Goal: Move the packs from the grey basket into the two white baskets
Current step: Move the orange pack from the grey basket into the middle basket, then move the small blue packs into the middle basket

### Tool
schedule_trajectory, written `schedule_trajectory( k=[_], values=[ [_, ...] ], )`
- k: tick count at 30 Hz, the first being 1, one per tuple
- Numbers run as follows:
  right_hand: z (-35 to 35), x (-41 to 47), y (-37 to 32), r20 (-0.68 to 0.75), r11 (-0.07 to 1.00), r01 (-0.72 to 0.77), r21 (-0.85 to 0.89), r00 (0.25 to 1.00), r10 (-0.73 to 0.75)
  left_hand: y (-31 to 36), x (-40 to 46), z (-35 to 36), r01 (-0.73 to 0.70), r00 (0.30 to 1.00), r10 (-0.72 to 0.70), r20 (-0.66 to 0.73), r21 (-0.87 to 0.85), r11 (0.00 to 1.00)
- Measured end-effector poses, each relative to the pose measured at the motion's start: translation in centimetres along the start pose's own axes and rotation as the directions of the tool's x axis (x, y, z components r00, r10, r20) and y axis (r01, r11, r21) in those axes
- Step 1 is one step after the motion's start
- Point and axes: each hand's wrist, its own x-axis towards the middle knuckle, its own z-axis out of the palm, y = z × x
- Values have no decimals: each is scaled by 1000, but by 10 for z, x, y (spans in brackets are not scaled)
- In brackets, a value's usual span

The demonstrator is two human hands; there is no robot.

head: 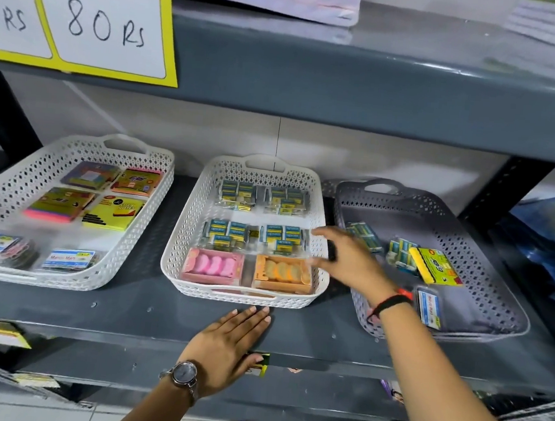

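The grey basket sits at the right of the shelf and holds two blue-green eraser packs, a yellow sticky-note pack and a blue-white card pack. The middle white basket holds eraser packs, a pink pack and an orange pack. The left white basket holds sticky-note pads and card packs. My right hand hovers over the gap between the middle and grey baskets, fingers spread, holding nothing. My left hand lies flat on the shelf's front edge below the middle basket.
A dark grey shelf carries all three baskets. An upper shelf hangs close overhead with a yellow price sign at left. Blue packages lie right of the grey basket. A shelf upright stands behind it.
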Motion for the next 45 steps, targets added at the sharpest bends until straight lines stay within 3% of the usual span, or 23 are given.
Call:
schedule_trajectory(
  k=[2,4,8,10,14,19,24,30,34,40,45],
  values=[
    [-17,-9,22,-184,985,-173,6,968,171,0,0,1,6,1000,-6,-8,1,1000],
    [-30,-20,50,-253,923,-378,-64,901,352,1,0,2,1,1000,-1,-14,-1,1000],
    [-33,-40,89,-142,702,-685,-197,728,671,1,1,1,-16,1000,16,-24,8,1000],
    [-30,-46,96,-111,637,-744,-202,663,740,1,1,0,-21,1000,21,-21,13,1000],
    [-27,-48,103,-81,595,-784,-179,614,785,1,1,-2,-17,1000,17,-12,5,1000],
    [-29,-47,103,-145,614,-771,-166,635,758,2,0,-3,-13,1000,13,-13,1,1000],
    [-29,-20,99,-252,787,-584,-200,807,535,2,1,-3,-10,1000,10,-13,0,1000],
    [-17,25,97,-205,882,-430,-192,897,393,3,0,-5,-1,1000,1,-16,-12,1000],
    [-5,46,84,-178,869,-454,-196,888,424,2,-1,-2,-4,1000,4,-31,-16,1000],
    [1,58,83,-245,831,-516,-206,850,467,2,-1,0,0,999,0,-43,3,1000],
    [-8,58,83,-279,871,-491,9,835,474,2,-1,-1,9,1000,-8,-27,12,1000]
  ],
)
